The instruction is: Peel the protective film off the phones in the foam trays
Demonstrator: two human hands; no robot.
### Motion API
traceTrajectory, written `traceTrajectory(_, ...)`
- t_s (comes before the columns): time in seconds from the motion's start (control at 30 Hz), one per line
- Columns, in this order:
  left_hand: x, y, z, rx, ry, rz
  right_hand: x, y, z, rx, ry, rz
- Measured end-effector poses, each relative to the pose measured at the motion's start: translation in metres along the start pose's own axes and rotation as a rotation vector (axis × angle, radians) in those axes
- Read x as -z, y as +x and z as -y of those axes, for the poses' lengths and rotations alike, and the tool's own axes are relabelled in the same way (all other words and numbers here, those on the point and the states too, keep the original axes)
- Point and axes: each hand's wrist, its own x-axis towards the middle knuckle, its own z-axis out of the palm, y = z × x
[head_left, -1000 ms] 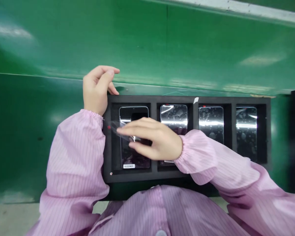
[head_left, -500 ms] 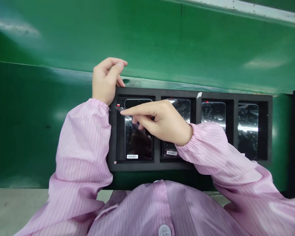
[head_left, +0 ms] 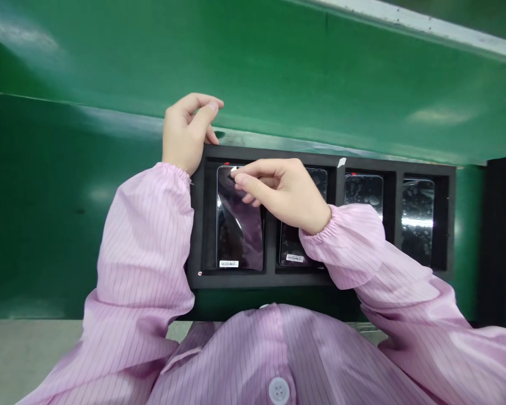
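Head view: the right hand [head_left: 284,191] pinches the top edge of a clear film [head_left: 241,222] lying over the leftmost phone [head_left: 226,256] in a black tray [head_left: 236,279] with four slots. The left hand [head_left: 188,135] rests at the tray's far left corner, thumb pressed to forefinger, with nothing visible between them.

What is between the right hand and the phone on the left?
Only a clear film: the right hand pinches its top edge, and it lies over the leftmost phone in the black tray. Nothing else visible sits between them.
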Motion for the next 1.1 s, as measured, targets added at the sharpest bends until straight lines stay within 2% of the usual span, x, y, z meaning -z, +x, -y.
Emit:
traceTrajectory(0.07, 0.000, 0.001, 0.000, 0.004, 0.002, 0.000, 0.003, 0.000, -0.003, 0.085, -0.163, -0.060)
traceTrajectory(0.13, 0.000, 0.002, 0.001, 0.005, -0.010, -0.011, 0.005, 0.000, -0.005, 0.152, -0.278, -0.055)
traceTrajectory(0.37, -0.006, 0.001, -0.003, -0.005, -0.069, -0.061, 0.018, 0.003, 0.002, 0.416, -0.547, 0.163)
traceTrajectory(0.6, -0.008, 0.002, -0.003, -0.037, -0.082, -0.091, 0.036, 0.006, 0.002, 0.393, -0.589, 0.225)
traceTrajectory(0.77, -0.007, -0.001, -0.009, -0.003, -0.090, -0.073, 0.043, 0.010, 0.000, 0.357, -0.549, 0.244)
traceTrajectory(1.0, -0.009, 0.000, -0.009, 0.013, -0.099, -0.069, 0.031, 0.005, -0.001, 0.419, -0.620, 0.228)
traceTrajectory(1.1, -0.010, 0.001, -0.005, -0.016, -0.094, -0.080, 0.029, 0.002, 0.005, 0.481, -0.716, 0.153)
